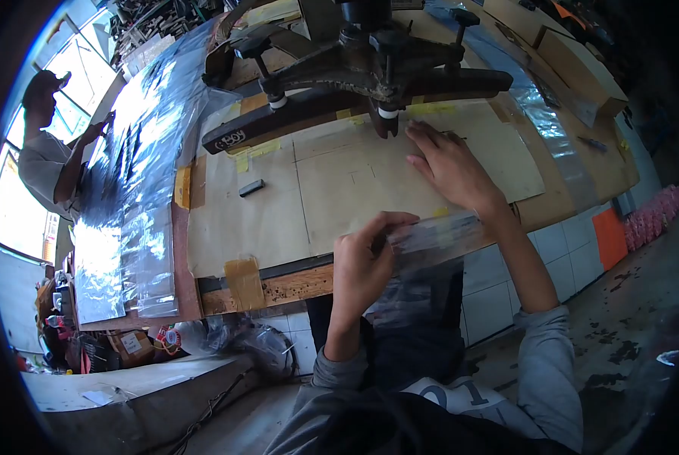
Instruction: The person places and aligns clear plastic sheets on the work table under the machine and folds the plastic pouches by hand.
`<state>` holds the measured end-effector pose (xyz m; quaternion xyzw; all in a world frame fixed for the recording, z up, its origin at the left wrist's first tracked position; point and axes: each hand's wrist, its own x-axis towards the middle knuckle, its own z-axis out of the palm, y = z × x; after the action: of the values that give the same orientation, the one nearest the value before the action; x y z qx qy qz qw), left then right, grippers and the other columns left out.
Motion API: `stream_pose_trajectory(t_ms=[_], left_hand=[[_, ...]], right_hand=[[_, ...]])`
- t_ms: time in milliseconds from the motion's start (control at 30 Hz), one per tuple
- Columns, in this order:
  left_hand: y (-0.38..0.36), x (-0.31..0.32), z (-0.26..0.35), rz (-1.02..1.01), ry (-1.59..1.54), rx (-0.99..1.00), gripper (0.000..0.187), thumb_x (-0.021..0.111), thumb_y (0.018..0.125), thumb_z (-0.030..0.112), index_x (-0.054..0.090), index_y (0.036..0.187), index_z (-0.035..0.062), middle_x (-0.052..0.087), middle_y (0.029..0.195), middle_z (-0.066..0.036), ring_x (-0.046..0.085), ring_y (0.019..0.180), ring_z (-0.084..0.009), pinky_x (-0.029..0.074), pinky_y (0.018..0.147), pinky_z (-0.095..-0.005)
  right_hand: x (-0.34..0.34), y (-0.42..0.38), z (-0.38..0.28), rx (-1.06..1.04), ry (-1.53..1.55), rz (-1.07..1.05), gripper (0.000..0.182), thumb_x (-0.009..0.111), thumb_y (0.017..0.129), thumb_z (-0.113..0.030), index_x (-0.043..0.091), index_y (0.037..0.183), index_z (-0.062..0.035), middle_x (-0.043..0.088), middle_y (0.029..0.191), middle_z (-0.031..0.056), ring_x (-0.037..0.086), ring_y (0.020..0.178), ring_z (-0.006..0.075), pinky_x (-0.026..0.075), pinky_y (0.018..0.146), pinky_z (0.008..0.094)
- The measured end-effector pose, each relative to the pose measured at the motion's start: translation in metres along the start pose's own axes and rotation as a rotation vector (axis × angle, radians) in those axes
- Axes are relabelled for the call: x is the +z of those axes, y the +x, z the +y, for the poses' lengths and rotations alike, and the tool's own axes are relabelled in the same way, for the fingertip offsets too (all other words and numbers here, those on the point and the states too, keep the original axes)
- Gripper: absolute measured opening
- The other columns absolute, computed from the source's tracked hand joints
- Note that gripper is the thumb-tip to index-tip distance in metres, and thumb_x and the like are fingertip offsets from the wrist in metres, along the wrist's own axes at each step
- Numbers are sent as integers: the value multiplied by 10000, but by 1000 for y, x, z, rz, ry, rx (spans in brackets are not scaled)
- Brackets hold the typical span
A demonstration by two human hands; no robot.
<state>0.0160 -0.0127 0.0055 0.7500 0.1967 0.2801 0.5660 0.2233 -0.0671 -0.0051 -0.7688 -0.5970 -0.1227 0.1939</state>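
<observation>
My left hand is at the front edge of the work surface, thumb and fingers pinched on a clear plastic sheet. The sheet hangs over the edge and passes beneath my right forearm. My right hand lies with fingers stretched out on a pale paper-covered board, close under the middle of a black metal press head. Pencil lines and bits of yellow tape mark the board. A small dark block rests on its left part.
A dark bar of the press spans the board. At left, shiny plastic sheeting covers a table, where another person stands. An open cardboard box sits at back right. Brown tape wraps the front edge.
</observation>
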Motion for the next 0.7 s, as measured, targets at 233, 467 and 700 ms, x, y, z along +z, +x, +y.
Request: stream_pose_trajectory(t_ms=[233,467,700], left_hand=[[-2,3,-3,111,19,20,400,475,719,-135,691,1014,28,714,823,-102,615,602,-97,483,617,-226],[-2,-3,3,45,41,-80,200,570,848,-75,676,1013,-37,710,942,-84,643,856,-107,502,771,-233],[-2,-3,1,83,32,-84,247,554,806,-100,680,1004,-21,701,901,-90,601,762,-101,474,712,-231]], right_hand=[[-3,5,-13,44,11,89,284,605,892,-240,634,1068,-19,626,1116,149,590,1054,296,461,918,413],[3,-10,-13,-17,15,136,261,643,859,-219,656,1029,-21,641,1087,106,587,1046,267,456,930,402],[11,-8,-9,-12,66,135,299,641,858,-200,639,1061,19,631,1126,134,576,1096,278,454,960,391]])
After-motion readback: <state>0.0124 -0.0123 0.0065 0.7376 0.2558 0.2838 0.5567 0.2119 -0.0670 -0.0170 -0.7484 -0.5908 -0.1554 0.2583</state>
